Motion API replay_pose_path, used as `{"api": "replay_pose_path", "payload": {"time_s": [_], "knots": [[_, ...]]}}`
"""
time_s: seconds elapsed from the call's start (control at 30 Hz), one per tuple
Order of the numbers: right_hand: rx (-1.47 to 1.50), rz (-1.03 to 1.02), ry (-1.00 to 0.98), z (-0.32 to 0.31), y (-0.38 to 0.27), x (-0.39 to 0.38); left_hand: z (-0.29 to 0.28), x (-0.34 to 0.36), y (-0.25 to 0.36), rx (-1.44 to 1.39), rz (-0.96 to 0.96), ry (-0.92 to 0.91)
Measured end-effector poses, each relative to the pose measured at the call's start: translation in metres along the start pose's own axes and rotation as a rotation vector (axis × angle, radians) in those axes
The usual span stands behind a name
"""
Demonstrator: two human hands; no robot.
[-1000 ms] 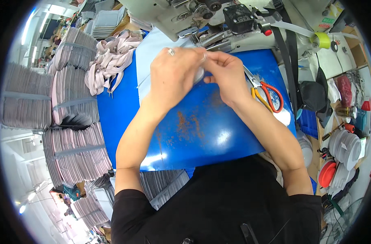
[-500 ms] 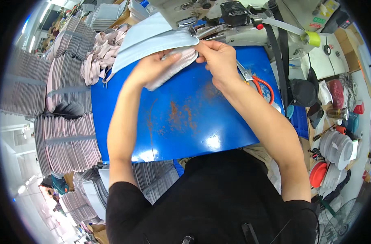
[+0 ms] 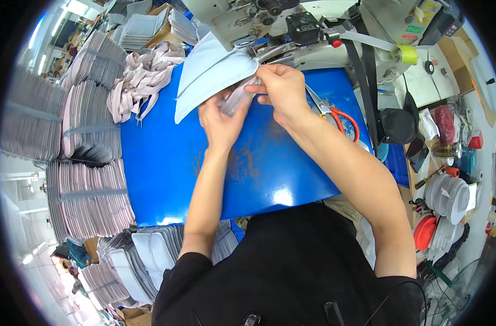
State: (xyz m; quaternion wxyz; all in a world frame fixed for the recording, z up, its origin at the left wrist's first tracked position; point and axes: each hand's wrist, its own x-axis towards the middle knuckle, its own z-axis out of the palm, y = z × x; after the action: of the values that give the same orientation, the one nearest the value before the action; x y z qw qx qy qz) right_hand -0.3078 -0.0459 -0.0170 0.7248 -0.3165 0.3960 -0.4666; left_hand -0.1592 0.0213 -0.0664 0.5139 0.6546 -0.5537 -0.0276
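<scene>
A light blue fabric piece with a curved edge lies under the head of a sewing machine. Below that edge shows a folded pinkish-grey fabric layer; whether the two are joined is hidden. My left hand is closed around this lower layer, its thumb to the right and its other fingers partly behind the cloth. On the right, my right hand pinches the light blue piece's edge between thumb and forefinger, close to the machine's needle area. The remaining fingers are loosely curled.
Scissors with red handles lie on the blue worktable, right of my hand. A heap of pinkish fabric strips sits at its far left. Tied stacks of grey-pink pieces stand along the left. A yellow tape roll hangs at the right.
My left hand has moved right and turned more upright, closer to my right hand. The light blue piece has swung round, its left end now farther right. The whole view has shifted slightly.
</scene>
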Motion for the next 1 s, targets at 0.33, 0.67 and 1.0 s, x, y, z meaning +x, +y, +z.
{"api": "replay_pose_path", "payload": {"time_s": [0.33, 0.67, 1.0], "knots": [[-0.263, 0.033, -0.074, -0.002, -0.006, -0.002, -0.067, 0.022, 0.1, 0.558, 0.69, -0.664], [-0.209, 0.034, -0.19, -0.021, -0.002, -0.001, -0.05, 0.025, 0.115, 0.261, 0.565, -0.453], [-0.141, 0.059, -0.23, -0.023, -0.003, -0.007, -0.081, 0.06, 0.112, 0.876, 1.017, -0.393]]}}
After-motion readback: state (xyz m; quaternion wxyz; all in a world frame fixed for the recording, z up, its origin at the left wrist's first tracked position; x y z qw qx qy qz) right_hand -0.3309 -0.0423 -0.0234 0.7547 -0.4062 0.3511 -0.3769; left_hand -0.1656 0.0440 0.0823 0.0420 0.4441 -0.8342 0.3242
